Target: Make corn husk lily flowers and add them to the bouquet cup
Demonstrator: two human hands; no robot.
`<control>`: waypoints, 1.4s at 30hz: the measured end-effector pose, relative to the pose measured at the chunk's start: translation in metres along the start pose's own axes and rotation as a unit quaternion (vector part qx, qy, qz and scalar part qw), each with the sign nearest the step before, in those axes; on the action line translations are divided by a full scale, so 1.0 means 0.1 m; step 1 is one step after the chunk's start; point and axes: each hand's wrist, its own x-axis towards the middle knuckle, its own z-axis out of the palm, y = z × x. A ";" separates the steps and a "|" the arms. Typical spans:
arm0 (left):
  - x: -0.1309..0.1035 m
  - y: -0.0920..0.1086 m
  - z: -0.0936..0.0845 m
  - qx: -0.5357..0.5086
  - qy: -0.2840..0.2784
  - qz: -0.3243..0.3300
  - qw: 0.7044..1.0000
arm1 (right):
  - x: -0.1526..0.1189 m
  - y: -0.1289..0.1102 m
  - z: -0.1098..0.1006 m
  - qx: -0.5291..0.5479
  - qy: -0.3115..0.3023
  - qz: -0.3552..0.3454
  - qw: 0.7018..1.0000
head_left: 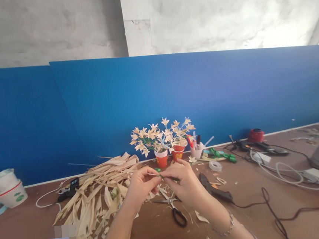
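Note:
My left hand (143, 186) and my right hand (181, 177) meet fingertip to fingertip above the table. Between them is a small green piece (160, 175) with a thin pale stem, pinched by the fingers of both hands. Below them, scissors (171, 204) with dark handles lie with their blades apart. Beyond the hands, pale star-shaped flowers (151, 135) stand in a red and white cup (161, 158). A second red cup (178, 153) of similar flowers is just to the right. A black glue gun (214, 190) lies beside my right hand.
Dried husk strips (99, 191) are heaped at left, near a white bucket (12, 195). To the right are a tape roll (215, 166), green tape (221, 154), a pink cup (197, 152) of tools, cables (267, 203) and a red round object (256, 135). A blue partition (173, 88) stands behind.

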 end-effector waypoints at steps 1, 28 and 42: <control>0.00 0.01 0.00 0.001 0.003 0.001 1.000 | 0.00 -0.01 0.00 -0.007 0.007 -0.012 1.000; -0.10 0.14 -0.09 0.105 -0.058 0.096 0.988 | 0.02 0.00 -0.23 0.298 -0.240 0.203 0.901; -0.02 0.11 -0.09 0.061 -0.002 0.022 0.998 | -0.03 -0.13 0.03 -0.156 0.052 -0.079 0.983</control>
